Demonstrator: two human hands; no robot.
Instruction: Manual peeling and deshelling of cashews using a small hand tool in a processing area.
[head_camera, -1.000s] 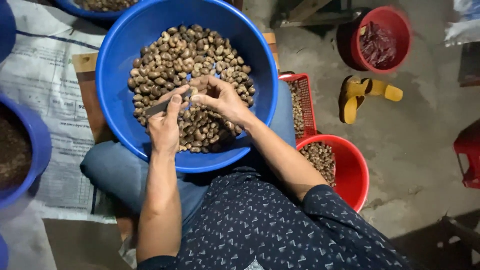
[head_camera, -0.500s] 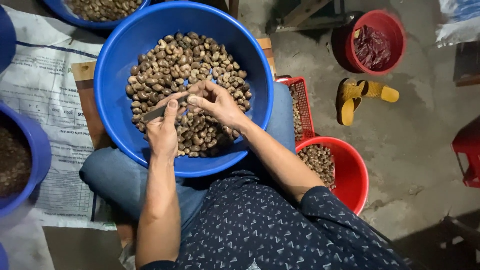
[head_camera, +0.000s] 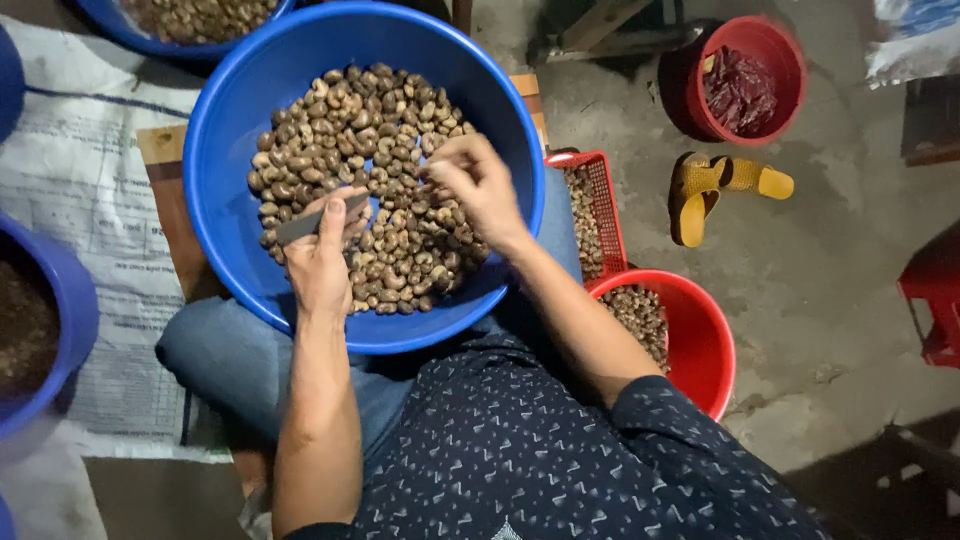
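A: Item one, the hands?

B: Left hand (head_camera: 322, 262) closed round a small flat grey blade (head_camera: 312, 222), thumb laid along it, blade lying level over the nuts. Right hand (head_camera: 480, 185) just beside it, apart from the left, fingers bunched downward into the heap of brown nuts (head_camera: 375, 140); whether a nut is pinched between the fingertips cannot be made out, since the knuckles hide them.

A: Where do the nuts sit?

B: In a large blue basin (head_camera: 235, 150) resting on the person's lap, across blue trousers. The blade's handle end is buried in the left palm.

A: Hidden or cut off?

B: A second blue basin of nuts (head_camera: 195, 15) is cropped by the top edge. A blue tub (head_camera: 60, 300) at the left is cut by the frame, its contents dark and unclear. A red stool or crate (head_camera: 930, 310) at the right edge shows only in part.

A: Packages, printed matter?

B: A white woven sack (head_camera: 85, 190) with faint printing and a dark stripe lies flat under the basins, left side. A pale bag (head_camera: 915, 40) sits blurred in the top right corner.

A: Other containers?

B: Red mesh basket (head_camera: 608, 210) holding nuts, by the right knee. Red bucket (head_camera: 700, 340) below it, nuts inside. Red bucket (head_camera: 755, 75) farther off, holding a crumpled dark red wrapper. Yellow sandals (head_camera: 715, 190) on the concrete floor between the two buckets.
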